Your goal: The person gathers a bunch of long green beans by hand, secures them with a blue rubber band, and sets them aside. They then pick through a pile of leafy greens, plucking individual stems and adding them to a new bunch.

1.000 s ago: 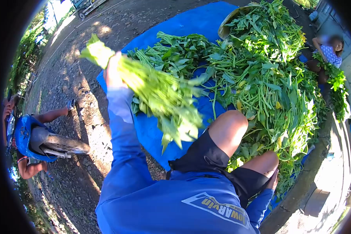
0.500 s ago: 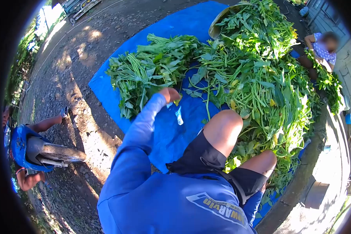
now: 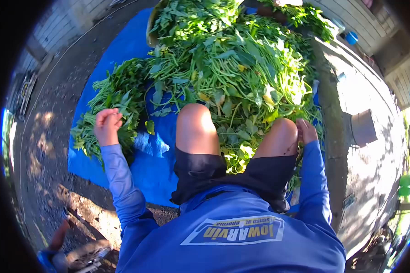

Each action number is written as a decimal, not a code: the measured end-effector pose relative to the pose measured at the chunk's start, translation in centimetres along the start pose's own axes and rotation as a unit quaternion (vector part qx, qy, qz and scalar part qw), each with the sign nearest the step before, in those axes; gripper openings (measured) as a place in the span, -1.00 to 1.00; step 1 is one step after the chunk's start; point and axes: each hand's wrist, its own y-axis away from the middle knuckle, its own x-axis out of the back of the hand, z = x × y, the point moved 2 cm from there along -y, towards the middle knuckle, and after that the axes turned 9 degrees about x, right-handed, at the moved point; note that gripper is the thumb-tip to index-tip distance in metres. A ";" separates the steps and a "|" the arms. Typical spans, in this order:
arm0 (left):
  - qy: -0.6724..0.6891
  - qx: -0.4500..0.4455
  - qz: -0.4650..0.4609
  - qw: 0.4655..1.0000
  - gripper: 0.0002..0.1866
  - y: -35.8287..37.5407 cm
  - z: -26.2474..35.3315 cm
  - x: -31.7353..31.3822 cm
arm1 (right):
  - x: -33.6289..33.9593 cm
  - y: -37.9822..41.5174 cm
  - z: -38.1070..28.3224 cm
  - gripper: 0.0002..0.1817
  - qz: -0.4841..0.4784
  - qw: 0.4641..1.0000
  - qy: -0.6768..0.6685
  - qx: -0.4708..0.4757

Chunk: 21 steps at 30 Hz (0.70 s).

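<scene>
My left hand (image 3: 108, 127) is raised over the near left part of the neat bundles of leafy greens (image 3: 109, 102). Its fingers are curled in; whether anything small is between them is hidden. Beside my right knee, my right hand (image 3: 308, 131) has its fingers loosely extended, and nothing shows in it. A large heap of loose leafy stems (image 3: 241, 68), some leaves yellowed, spreads in front of my knees. Both greens lie on a blue tarp (image 3: 152, 182). A pale wrinkled piece of plastic (image 3: 152, 144) appears on the tarp near the bundles.
A basket rim (image 3: 151, 27) shows at the heap's far left. A concrete ledge (image 3: 332, 113) runs along the right, with a brown block (image 3: 363, 127) beyond it. At lower left are a motorcycle wheel (image 3: 89, 255) and a person's leg (image 3: 59, 234). Another person's arm (image 3: 287, 2) shows at the top.
The view has turned, shifting the greens leftward in it. My left hand has moved from the bundles' near right edge to their left side. My right hand, hidden before, now shows beside my knee.
</scene>
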 end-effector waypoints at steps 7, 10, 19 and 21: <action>0.055 -0.190 -0.163 0.967 -0.86 3.5 13.4 -16.0 | 3.5 -2.4 -11.9 -0.60 -0.003 0.964 0.187 0.190; 0.034 -0.179 -0.226 0.957 -0.83 5.5 13.9 -24.9 | 4.2 -7.3 -13.7 -0.57 -0.046 0.916 0.284 0.280; -0.183 -0.118 -0.428 0.877 -0.70 2.7 1.4 -41.7 | -4.2 -21.0 -7.1 -0.75 -0.104 0.776 0.584 0.214; -0.247 -0.114 -0.434 0.859 -0.70 2.3 -0.4 -40.9 | -6.2 -20.8 -5.3 -0.74 -0.023 0.848 0.519 0.110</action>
